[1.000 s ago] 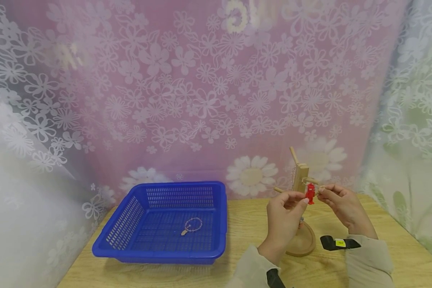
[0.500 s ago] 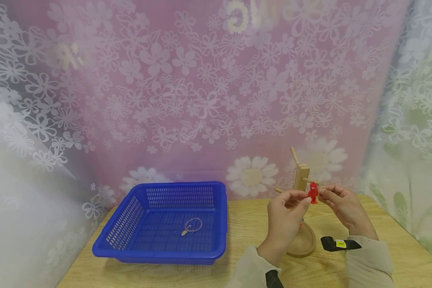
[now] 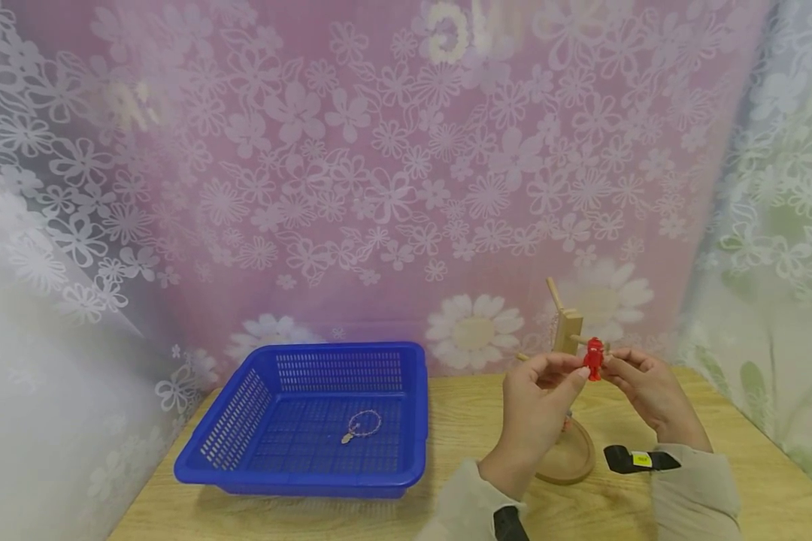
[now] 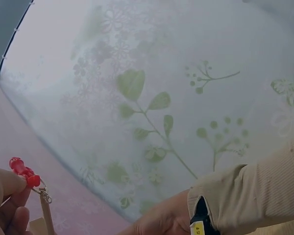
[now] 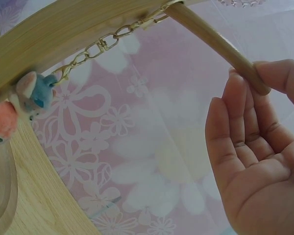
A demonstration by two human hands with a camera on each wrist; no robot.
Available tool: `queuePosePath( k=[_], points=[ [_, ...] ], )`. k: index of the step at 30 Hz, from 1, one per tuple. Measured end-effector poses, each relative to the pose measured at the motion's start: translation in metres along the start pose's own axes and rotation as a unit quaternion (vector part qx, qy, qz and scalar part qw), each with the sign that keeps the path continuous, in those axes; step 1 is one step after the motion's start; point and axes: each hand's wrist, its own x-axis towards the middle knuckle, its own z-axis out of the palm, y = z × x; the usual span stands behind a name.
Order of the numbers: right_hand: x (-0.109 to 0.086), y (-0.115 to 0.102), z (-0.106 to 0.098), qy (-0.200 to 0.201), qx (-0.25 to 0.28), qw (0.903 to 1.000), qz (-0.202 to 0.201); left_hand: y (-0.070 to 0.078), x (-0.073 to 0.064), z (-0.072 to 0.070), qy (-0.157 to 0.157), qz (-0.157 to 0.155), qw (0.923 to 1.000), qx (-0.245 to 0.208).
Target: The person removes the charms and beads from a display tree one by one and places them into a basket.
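A small red figure keychain (image 3: 593,359), pinched between thumb and fingers of my left hand (image 3: 531,406), is held up beside the wooden stand (image 3: 568,334). Its metal ring (image 4: 43,188) shows near a wooden peg (image 4: 47,213) in the left wrist view; whether the ring goes round the peg I cannot tell. My right hand (image 5: 257,142) pinches the free end of a stand peg (image 5: 215,44) between thumb and fingers. From that peg's base hangs a gold chain (image 5: 105,43) with a plush blue and coral charm (image 5: 32,100).
On the left of the wooden table (image 3: 474,421) stands a blue plastic basket (image 3: 298,479). A pink beaded bracelet (image 3: 365,423) with a tag lies in it. The stand's round base (image 3: 568,469) sits below my hands. Floral curtains (image 3: 392,188) enclose the table.
My left hand has moved the red figure slightly to the right, closer to my right hand, and the figure has turned a little. My right hand has stayed in place.
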Motion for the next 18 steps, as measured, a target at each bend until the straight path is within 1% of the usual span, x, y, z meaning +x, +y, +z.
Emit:
queuePosePath(
  k=[6,12,18],
  points=[
    [0.000,0.000,0.000,-0.002,0.004,1.0000,-0.005,0.006,0.001,-0.005,-0.003,-0.028,0.9996,-0.003],
    [0.000,0.000,0.000,-0.003,0.005,1.0000,-0.006,0.008,0.003,-0.016,-0.007,-0.031,0.9993,-0.021],
    [0.000,0.000,0.000,-0.007,0.019,0.9998,-0.005,0.008,0.005,-0.030,-0.012,-0.039,0.9991,-0.015]
  ],
)
